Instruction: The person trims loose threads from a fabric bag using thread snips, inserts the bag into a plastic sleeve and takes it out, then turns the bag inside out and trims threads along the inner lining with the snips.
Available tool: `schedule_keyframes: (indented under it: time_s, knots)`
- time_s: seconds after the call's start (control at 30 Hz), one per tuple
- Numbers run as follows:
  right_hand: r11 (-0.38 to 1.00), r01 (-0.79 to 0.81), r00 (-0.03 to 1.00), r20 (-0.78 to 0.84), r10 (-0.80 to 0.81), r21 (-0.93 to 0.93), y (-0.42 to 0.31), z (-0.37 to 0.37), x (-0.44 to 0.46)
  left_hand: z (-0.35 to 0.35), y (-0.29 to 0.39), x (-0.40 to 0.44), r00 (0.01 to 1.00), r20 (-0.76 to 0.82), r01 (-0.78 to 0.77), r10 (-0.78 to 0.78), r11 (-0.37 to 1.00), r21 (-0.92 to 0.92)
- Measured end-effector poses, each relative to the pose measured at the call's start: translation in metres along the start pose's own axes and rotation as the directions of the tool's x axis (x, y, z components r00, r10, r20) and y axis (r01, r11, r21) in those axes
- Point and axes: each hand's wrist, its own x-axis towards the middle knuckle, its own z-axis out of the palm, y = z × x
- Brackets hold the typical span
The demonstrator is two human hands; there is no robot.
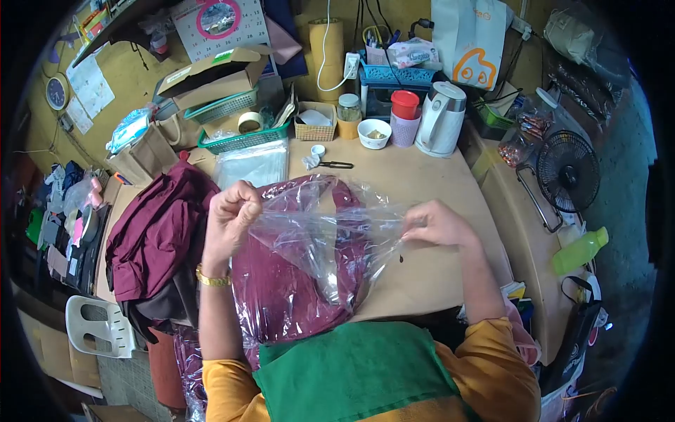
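Observation:
Both of my hands hold a clear plastic bag (302, 228), stretched between them above the table. My left hand (238, 211) is closed in a pinch on its left edge. The fingers of my right hand (430, 224) pinch the bag's right edge. Beneath the plastic lies a folded maroon garment (281, 288), shiny with the film over it; how far it is inside this bag I cannot tell. Left of my left hand, more maroon garments (151, 232) lie heaped at the table's edge.
A stack of flat clear bags (252, 167) lies behind my left hand. Along the back stand a green basket (242, 138), a white bowl (374, 133), a red-lidded cup (405, 119) and a white kettle (441, 119). Small snips (334, 165) lie nearer. A black fan (568, 171) stands right.

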Motion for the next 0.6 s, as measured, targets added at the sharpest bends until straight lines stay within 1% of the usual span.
schedule_keyframes:
  time_s: [0.03, 0.07, 0.1, 0.13, 0.17, 0.2, 0.27, 0.3, 0.37, 0.4, 0.47, 0.5, 0.53, 0.6]
  knots:
    - [0.998, 0.034, 0.998, -0.053, -0.031, 0.058, 0.002, -0.009, -0.004, -0.008, 0.005, 0.006, 0.996, 0.069, -0.076, 0.059, 0.958, 0.277]
    - [0.998, 0.033, 0.998, -0.051, -0.030, 0.057, 0.006, -0.016, -0.008, -0.015, 0.010, 0.012, 0.984, 0.151, -0.162, 0.095, 0.835, 0.525]
    - [0.968, 0.088, 0.992, -0.109, -0.063, 0.237, 0.011, -0.023, -0.012, -0.018, 0.022, 0.015, 0.983, 0.176, -0.157, 0.056, 0.753, 0.639]
    - [0.902, 0.149, 0.981, -0.172, -0.085, 0.406, 0.014, -0.028, -0.015, -0.021, 0.030, 0.018, 0.981, 0.194, -0.155, 0.013, 0.654, 0.741]
    - [0.902, 0.149, 0.982, -0.170, -0.086, 0.405, 0.016, -0.030, -0.016, -0.033, 0.029, 0.022, 0.970, 0.238, -0.160, -0.045, 0.617, 0.771]
    - [0.906, 0.189, 0.968, -0.226, -0.107, 0.378, 0.017, -0.032, -0.017, -0.040, 0.032, 0.024, 0.964, 0.258, -0.178, -0.059, 0.579, 0.796]
    - [0.910, 0.266, 0.929, -0.335, -0.155, 0.317, 0.020, -0.035, -0.017, -0.049, 0.034, 0.027, 0.963, 0.265, -0.170, -0.057, 0.634, 0.755]
    - [0.909, 0.267, 0.929, -0.334, -0.156, 0.318, 0.022, -0.037, -0.016, -0.053, 0.037, 0.029, 0.963, 0.264, -0.169, -0.058, 0.632, 0.756]
    - [0.897, 0.380, 0.844, -0.483, -0.236, 0.226, 0.028, -0.040, -0.013, -0.057, 0.046, 0.031, 0.959, 0.246, -0.074, -0.138, 0.716, 0.694]
    - [0.896, 0.380, 0.844, -0.482, -0.235, 0.228, 0.031, -0.043, -0.014, -0.057, 0.047, 0.030, 0.959, 0.244, -0.072, -0.140, 0.715, 0.695]
    - [0.908, 0.396, 0.774, -0.583, -0.247, 0.141, 0.035, -0.052, -0.015, -0.056, 0.049, 0.031, 0.975, 0.221, -0.188, -0.006, 0.503, 0.843]
    - [0.907, 0.398, 0.774, -0.582, -0.249, 0.141, 0.034, -0.055, -0.015, -0.053, 0.051, 0.030, 0.971, 0.240, -0.216, -0.002, 0.431, 0.876]
    - [0.904, 0.406, 0.767, -0.588, -0.256, 0.136, 0.031, -0.057, -0.016, -0.051, 0.054, 0.031, 0.971, 0.238, -0.214, -0.002, 0.430, 0.877]
    - [0.900, 0.416, 0.760, -0.594, -0.264, 0.132, 0.027, -0.061, -0.014, -0.048, 0.059, 0.036, 0.958, 0.285, -0.256, -0.034, 0.352, 0.901]
